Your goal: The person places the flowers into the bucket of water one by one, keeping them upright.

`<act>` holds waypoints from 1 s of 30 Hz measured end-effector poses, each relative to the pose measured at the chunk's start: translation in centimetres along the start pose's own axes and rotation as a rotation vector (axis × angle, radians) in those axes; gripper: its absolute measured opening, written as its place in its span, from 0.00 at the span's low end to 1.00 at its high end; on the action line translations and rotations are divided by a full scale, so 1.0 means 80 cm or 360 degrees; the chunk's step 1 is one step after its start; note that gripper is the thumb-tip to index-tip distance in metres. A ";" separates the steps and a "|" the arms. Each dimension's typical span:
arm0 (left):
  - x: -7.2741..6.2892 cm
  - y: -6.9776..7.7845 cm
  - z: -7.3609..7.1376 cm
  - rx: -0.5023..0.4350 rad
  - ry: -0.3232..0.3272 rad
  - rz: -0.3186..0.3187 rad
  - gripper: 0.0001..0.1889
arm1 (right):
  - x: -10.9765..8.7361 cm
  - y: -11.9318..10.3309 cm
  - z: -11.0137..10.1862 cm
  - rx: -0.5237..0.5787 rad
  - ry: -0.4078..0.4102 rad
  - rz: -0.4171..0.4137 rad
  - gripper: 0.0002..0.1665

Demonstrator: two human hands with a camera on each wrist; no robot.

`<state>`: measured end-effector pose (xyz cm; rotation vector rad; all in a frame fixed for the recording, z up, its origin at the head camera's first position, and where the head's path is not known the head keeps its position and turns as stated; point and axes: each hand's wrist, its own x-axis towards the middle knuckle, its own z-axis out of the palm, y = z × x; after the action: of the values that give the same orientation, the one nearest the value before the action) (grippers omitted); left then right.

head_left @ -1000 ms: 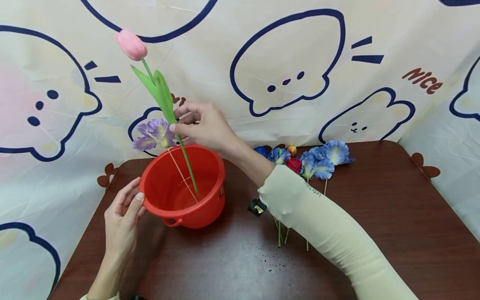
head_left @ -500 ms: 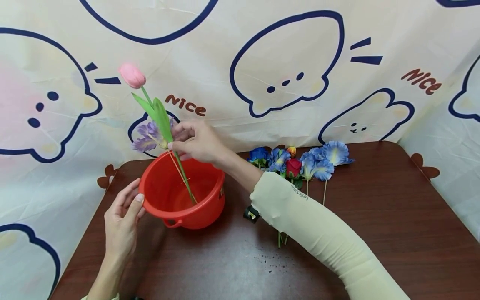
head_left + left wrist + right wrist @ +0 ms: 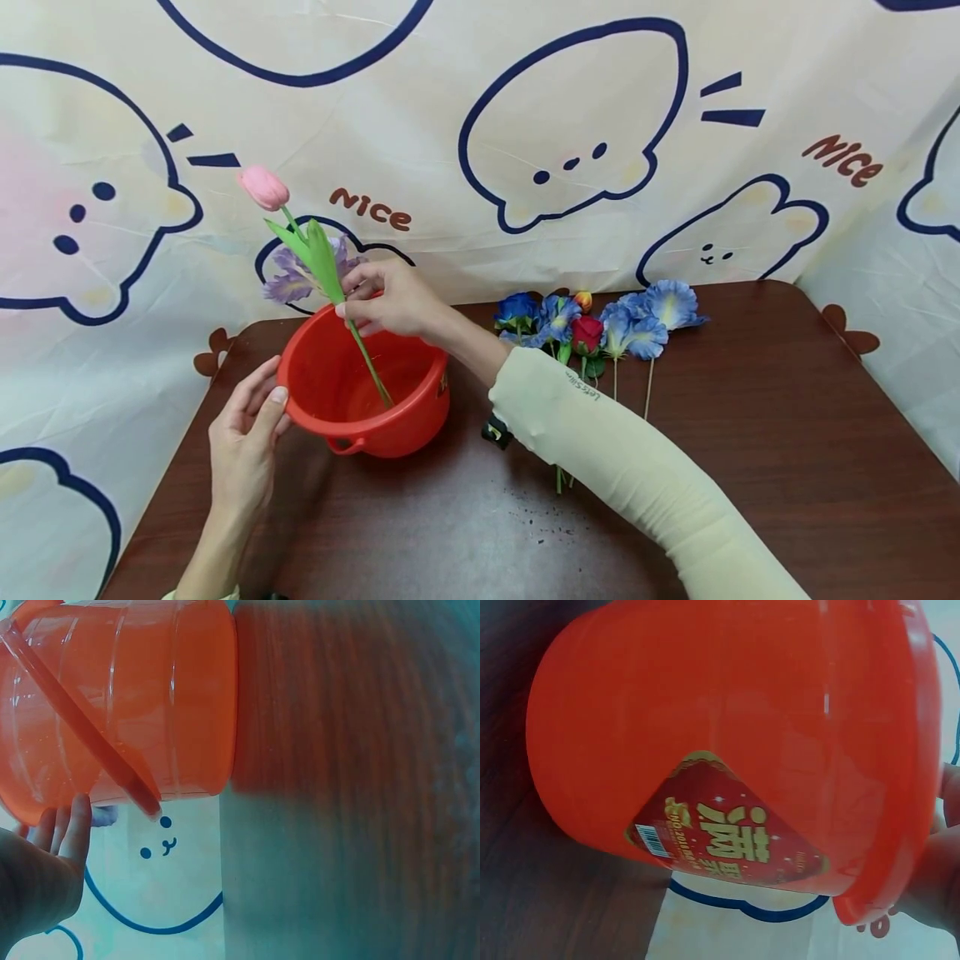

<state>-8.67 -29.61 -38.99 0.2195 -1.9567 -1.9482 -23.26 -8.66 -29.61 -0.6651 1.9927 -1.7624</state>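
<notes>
A pink tulip (image 3: 264, 187) with green leaves leans left, its stem (image 3: 369, 363) reaching down into the red bucket (image 3: 401, 433). My right hand (image 3: 393, 296) pinches that stem just below the leaves, above the far rim. Behind the tulip shows a purple iris (image 3: 288, 279), partly covered by its leaves. My left hand (image 3: 243, 442) holds the bucket by its left rim, thumb on the rim's edge. In the left wrist view its fingers (image 3: 75, 832) lie against the outer wall. A label (image 3: 727, 832) marks the bucket's side in the right wrist view, where the right hand shows only at the edge.
On the brown table (image 3: 787, 433), right of the bucket, lie a blue rose (image 3: 517, 310), a red rose (image 3: 587, 333) and several blue irises (image 3: 671, 306). The right sleeve (image 3: 622, 467) crosses over their stems. A printed cloth (image 3: 570, 100) hangs behind.
My right hand has lowered the tulip into the bucket, so the bloom sits lower and its leaves overlap the purple iris. The left hand and the bucket have stayed put.
</notes>
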 end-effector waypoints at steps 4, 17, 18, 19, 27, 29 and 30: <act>-0.001 0.000 0.001 -0.0007 -0.0008 0.0015 0.25 | 0.002 0.007 0.001 -0.0031 -0.0028 0.0001 0.13; -0.003 0.000 0.001 -0.0049 0.0000 0.0034 0.24 | 0.009 0.020 0.019 -0.0117 -0.0148 0.0033 0.13; -0.003 0.000 0.001 -0.0047 0.0001 0.0035 0.24 | 0.009 0.020 0.020 -0.0115 -0.0153 0.0057 0.12; -0.003 0.000 0.001 -0.0043 0.0002 0.0036 0.24 | 0.009 0.020 0.021 -0.0117 -0.0157 0.0076 0.13; -0.003 0.000 0.002 -0.0038 -0.0005 0.0045 0.24 | 0.010 0.023 0.021 -0.0097 -0.0154 0.0168 0.13; -0.002 0.000 0.002 -0.0045 -0.0012 0.0046 0.24 | 0.011 0.025 0.021 -0.0103 -0.0146 0.0188 0.12; -0.002 -0.001 0.002 -0.0052 -0.0014 0.0043 0.24 | 0.011 0.025 0.022 -0.0108 -0.0143 0.0197 0.12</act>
<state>-8.58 -29.42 -39.08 0.1749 -1.9220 -1.9653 -23.15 -10.39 -31.84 -0.6166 1.9958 -1.5722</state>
